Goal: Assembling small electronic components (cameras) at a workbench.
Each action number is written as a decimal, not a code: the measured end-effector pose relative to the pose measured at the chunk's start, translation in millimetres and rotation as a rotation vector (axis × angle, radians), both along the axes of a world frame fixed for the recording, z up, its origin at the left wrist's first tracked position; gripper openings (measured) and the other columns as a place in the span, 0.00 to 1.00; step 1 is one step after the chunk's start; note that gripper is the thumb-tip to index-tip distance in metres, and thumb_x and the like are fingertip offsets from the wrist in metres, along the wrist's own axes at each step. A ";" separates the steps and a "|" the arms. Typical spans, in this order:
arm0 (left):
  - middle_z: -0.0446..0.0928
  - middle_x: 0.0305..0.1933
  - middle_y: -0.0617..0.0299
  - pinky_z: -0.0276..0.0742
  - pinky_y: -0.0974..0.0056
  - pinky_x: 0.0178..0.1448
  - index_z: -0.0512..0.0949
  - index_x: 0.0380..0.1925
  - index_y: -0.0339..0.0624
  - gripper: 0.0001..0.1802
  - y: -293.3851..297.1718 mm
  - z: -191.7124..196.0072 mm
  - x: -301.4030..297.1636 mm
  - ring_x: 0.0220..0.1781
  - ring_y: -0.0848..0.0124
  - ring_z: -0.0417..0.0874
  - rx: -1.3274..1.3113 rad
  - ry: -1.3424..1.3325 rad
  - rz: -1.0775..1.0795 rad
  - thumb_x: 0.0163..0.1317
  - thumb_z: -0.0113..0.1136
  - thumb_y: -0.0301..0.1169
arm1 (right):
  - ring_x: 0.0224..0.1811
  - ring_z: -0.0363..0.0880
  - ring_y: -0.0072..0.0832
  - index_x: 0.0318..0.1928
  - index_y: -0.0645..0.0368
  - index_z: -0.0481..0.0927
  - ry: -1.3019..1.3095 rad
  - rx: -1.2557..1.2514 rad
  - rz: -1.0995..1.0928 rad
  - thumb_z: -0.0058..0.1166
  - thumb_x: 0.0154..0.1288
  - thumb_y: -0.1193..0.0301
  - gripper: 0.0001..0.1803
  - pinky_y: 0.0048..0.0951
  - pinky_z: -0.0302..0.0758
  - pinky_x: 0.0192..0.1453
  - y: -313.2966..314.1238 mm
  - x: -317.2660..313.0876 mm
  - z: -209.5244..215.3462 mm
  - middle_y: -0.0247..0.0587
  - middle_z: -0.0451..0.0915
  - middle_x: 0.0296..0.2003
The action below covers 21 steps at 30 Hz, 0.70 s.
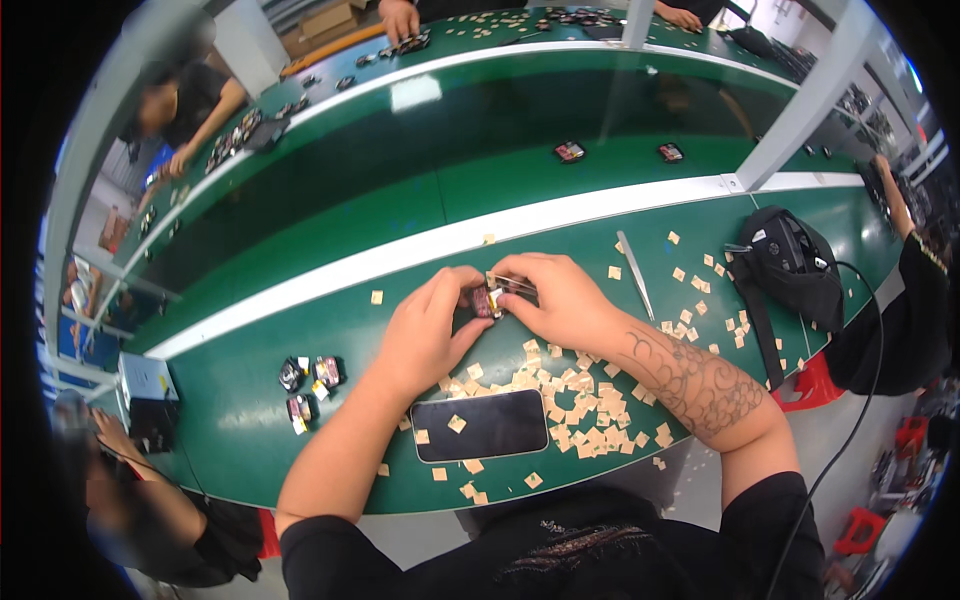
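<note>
- Over the green workbench (300, 440), in the head view, both hands meet just above the middle of the table, close to the white strip (420, 250) that edges the conveyor belt.
- The left hand (425, 335) curls around a small dark component (487, 301), thumb and fingers pressed against its left side to steady it.
- The right hand (560, 300) pinches the same piece from the other side, fingertips bent in at its top edge, with what looks like a thin pale strip under them; the exact contact is too small to tell.
- Just below the hands lies a heap of small tan paper squares (570, 400), spilling onto a black smartphone (480, 425) that lies flat, screen dark.
- Left of the phone sits a cluster of similar small dark components (310, 380), well apart from the hands.
- A slim metal tool (635, 272), likely tweezers, lies to the right of the right hand, and a black bag (795, 270) sits further right.
- Judged from the grip, doing this well calls for a steady left hold while the right fingertips work squarely on the piece, so it does not twist or slip.
- Other people's hands work at the far benches and at both sides.
</note>
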State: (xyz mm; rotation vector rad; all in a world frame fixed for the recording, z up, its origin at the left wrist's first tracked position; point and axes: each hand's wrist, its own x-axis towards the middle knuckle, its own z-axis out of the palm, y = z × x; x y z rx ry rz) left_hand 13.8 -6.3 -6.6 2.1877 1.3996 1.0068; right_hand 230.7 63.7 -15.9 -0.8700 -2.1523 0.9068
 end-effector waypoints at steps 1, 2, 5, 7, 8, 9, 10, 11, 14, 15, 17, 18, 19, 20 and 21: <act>0.85 0.49 0.52 0.86 0.57 0.53 0.75 0.59 0.39 0.29 -1.3 0.5 1.5 0.46 0.57 0.90 -0.047 -0.032 0.012 0.60 0.79 0.23 | 0.42 0.90 0.43 0.51 0.62 0.85 0.032 -0.079 0.024 0.67 0.69 0.77 0.12 0.38 0.83 0.47 1.1 1.0 -0.7 0.49 0.87 0.41; 0.86 0.50 0.52 0.86 0.58 0.54 0.75 0.60 0.39 0.30 -2.2 2.3 3.1 0.45 0.60 0.90 -0.094 -0.062 0.025 0.60 0.79 0.22 | 0.43 0.90 0.43 0.51 0.62 0.85 0.066 -0.157 0.052 0.67 0.69 0.78 0.11 0.38 0.84 0.47 1.2 1.8 1.5 0.49 0.88 0.41; 0.87 0.42 0.55 0.83 0.61 0.52 0.75 0.61 0.39 0.29 7.0 -0.6 1.8 0.41 0.63 0.88 -0.152 -0.067 0.045 0.61 0.77 0.21 | 0.43 0.90 0.43 0.48 0.62 0.85 0.083 -0.116 0.033 0.67 0.69 0.78 0.09 0.39 0.84 0.47 -0.5 4.7 4.2 0.48 0.89 0.41; 0.87 0.35 0.58 0.82 0.63 0.48 0.77 0.56 0.38 0.23 9.1 1.7 7.7 0.37 0.66 0.86 -0.169 -0.060 0.084 0.63 0.75 0.21 | 0.44 0.89 0.44 0.47 0.60 0.85 0.072 -0.073 0.045 0.67 0.69 0.77 0.08 0.40 0.84 0.47 -2.0 5.3 1.3 0.46 0.87 0.41; 0.87 0.35 0.58 0.82 0.63 0.48 0.77 0.56 0.38 0.23 9.2 1.9 11.6 0.37 0.66 0.86 -0.164 -0.039 0.064 0.63 0.75 0.21 | 0.44 0.89 0.44 0.47 0.60 0.85 0.092 -0.067 0.025 0.67 0.69 0.77 0.08 0.40 0.84 0.47 -2.0 5.2 -1.8 0.46 0.87 0.41; 0.86 0.35 0.58 0.82 0.64 0.47 0.76 0.53 0.38 0.21 9.7 -0.1 14.7 0.36 0.68 0.86 -0.156 -0.038 0.104 0.63 0.74 0.20 | 0.45 0.88 0.45 0.48 0.59 0.84 0.075 -0.048 0.006 0.67 0.70 0.75 0.09 0.41 0.84 0.48 -1.3 4.6 -5.9 0.46 0.86 0.43; 0.86 0.35 0.58 0.81 0.66 0.45 0.76 0.51 0.37 0.18 8.6 -2.1 17.0 0.35 0.70 0.85 -0.145 -0.040 0.152 0.64 0.73 0.19 | 0.46 0.87 0.46 0.50 0.58 0.84 0.055 -0.028 -0.004 0.67 0.70 0.74 0.10 0.42 0.84 0.49 -2.4 3.8 -5.1 0.45 0.85 0.45; 0.85 0.35 0.59 0.80 0.69 0.41 0.76 0.47 0.36 0.14 8.8 -5.1 18.0 0.35 0.74 0.85 -0.123 -0.037 0.163 0.66 0.70 0.17 | 0.47 0.86 0.47 0.55 0.55 0.82 0.050 -0.002 -0.035 0.67 0.71 0.70 0.15 0.45 0.83 0.50 -6.1 2.9 -4.8 0.44 0.80 0.50; 0.85 0.36 0.61 0.79 0.70 0.39 0.76 0.48 0.35 0.13 18.3 -6.2 17.2 0.34 0.77 0.83 -0.125 -0.071 0.254 0.68 0.68 0.17 | 0.47 0.86 0.48 0.58 0.53 0.80 0.070 0.018 -0.089 0.68 0.71 0.69 0.18 0.47 0.83 0.50 -10.2 6.3 -0.8 0.43 0.76 0.52; 0.85 0.36 0.61 0.77 0.71 0.37 0.76 0.48 0.35 0.12 25.4 -15.6 10.0 0.32 0.80 0.81 -0.118 -0.170 0.285 0.69 0.67 0.16 | 0.47 0.85 0.49 0.59 0.52 0.79 0.063 0.053 -0.072 0.66 0.73 0.67 0.17 0.48 0.83 0.50 -8.3 6.8 -4.4 0.45 0.74 0.51; 0.85 0.34 0.59 0.77 0.69 0.36 0.75 0.51 0.35 0.15 47.8 -25.2 -16.3 0.32 0.80 0.81 -0.084 -0.139 0.322 0.69 0.69 0.19 | 0.46 0.85 0.49 0.58 0.52 0.80 0.070 0.074 -0.073 0.64 0.74 0.68 0.15 0.48 0.83 0.50 -3.3 6.4 -8.0 0.45 0.75 0.51; 0.85 0.34 0.58 0.78 0.68 0.36 0.75 0.52 0.35 0.16 62.8 -19.9 -26.7 0.32 0.79 0.82 -0.042 -0.051 0.324 0.69 0.70 0.21 | 0.46 0.85 0.49 0.56 0.53 0.80 0.067 0.082 -0.077 0.62 0.75 0.69 0.13 0.47 0.83 0.50 -3.5 5.1 -9.7 0.45 0.75 0.50; 0.85 0.33 0.58 0.79 0.68 0.38 0.75 0.54 0.36 0.17 75.1 -13.5 -34.7 0.32 0.78 0.83 -0.092 -0.040 0.380 0.69 0.71 0.23 | 0.46 0.85 0.49 0.56 0.53 0.80 0.075 0.077 -0.068 0.62 0.75 0.69 0.13 0.47 0.83 0.50 -3.3 4.4 -11.7 0.45 0.75 0.50; 0.86 0.33 0.57 0.79 0.67 0.39 0.75 0.56 0.36 0.19 86.7 -5.6 -44.2 0.32 0.77 0.83 -0.141 -0.029 0.442 0.70 0.71 0.24 | 0.46 0.84 0.49 0.55 0.54 0.81 0.089 0.107 -0.054 0.61 0.75 0.71 0.11 0.47 0.83 0.50 -0.2 6.2 -11.8 0.45 0.77 0.49; 0.87 0.37 0.55 0.81 0.67 0.41 0.74 0.60 0.36 0.23 99.7 -7.1 -72.3 0.35 0.75 0.86 -0.149 0.006 0.451 0.70 0.71 0.26 | 0.46 0.84 0.49 0.54 0.55 0.82 0.107 0.139 -0.027 0.59 0.76 0.73 0.10 0.46 0.83 0.51 1.8 4.0 -10.3 0.44 0.78 0.48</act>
